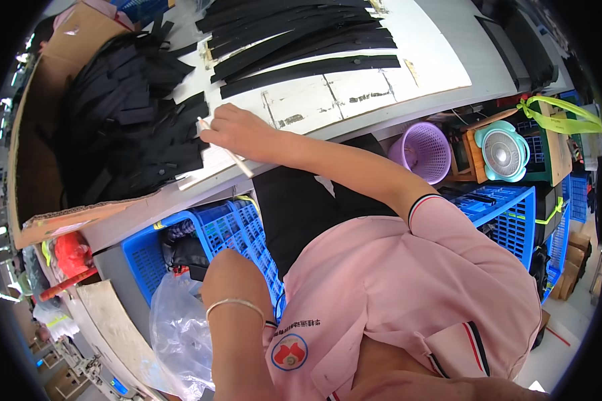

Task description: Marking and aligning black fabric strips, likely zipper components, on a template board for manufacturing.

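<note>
Our right hand [246, 136] is closed, fingers pinching a thin pale stick [241, 164] at the near left corner of the white board [441, 65]. Our left hand is out of view, so we cannot tell its state; only our bent left arm [237, 344] shows. On the board lie long black strips [308, 72]. Left of it, a cardboard box [73, 218] holds short black pieces [124, 100]. Nearer us than the board are a purple basket [427, 148] and a blue crate [229, 230].

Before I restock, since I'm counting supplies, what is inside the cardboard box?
A heap of black fabric strips, some spilling out on the right. They hide the bottom of the cardboard box and anything buried.
</note>
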### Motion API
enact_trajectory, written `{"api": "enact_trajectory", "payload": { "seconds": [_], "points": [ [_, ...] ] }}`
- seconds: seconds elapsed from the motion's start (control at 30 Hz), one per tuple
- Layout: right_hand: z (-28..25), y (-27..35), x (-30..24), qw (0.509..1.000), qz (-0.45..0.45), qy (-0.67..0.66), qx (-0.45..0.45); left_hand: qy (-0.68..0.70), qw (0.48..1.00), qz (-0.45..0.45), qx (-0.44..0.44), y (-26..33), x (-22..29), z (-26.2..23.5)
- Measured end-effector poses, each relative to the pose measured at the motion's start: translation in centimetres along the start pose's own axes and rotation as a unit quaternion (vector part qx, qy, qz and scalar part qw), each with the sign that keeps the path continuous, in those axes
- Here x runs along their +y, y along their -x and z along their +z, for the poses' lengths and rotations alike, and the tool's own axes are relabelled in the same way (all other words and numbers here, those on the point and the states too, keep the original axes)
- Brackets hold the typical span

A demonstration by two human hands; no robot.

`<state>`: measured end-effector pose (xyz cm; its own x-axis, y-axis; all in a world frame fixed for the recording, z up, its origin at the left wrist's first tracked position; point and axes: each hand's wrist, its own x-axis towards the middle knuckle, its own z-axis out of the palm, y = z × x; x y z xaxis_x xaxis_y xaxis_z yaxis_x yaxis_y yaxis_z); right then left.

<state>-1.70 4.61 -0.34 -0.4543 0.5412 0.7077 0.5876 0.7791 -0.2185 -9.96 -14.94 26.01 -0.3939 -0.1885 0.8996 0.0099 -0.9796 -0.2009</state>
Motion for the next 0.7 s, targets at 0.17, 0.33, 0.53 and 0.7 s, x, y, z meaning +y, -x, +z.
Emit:
{"api": "enact_trajectory", "payload": {
  "seconds": [0.17,0.33,0.53,0.7],
  "points": [
    [-3.7,2.4,1.7,0.998,0.049,0.026,0.043,-0.25,0.964,0.004,0.093,7.4,-5.6,-1.1],
    [-9.5,6.8,4.4,0.94,0.254,0.226,0.019,-0.357,0.792,-0.413,-0.275,16.2,-9.7,-5.5],
    [-12.1,7.9,12.4,0.94,0.228,0.248,-0.057,-0.397,0.672,-0.478,-0.402,24.0,-9.0,-10.2],
    [-11.3,5.8,22.0,0.945,0.163,0.271,-0.084,-0.446,0.644,-0.431,-0.448,26.4,-9.0,-10.6]
  ]
}}
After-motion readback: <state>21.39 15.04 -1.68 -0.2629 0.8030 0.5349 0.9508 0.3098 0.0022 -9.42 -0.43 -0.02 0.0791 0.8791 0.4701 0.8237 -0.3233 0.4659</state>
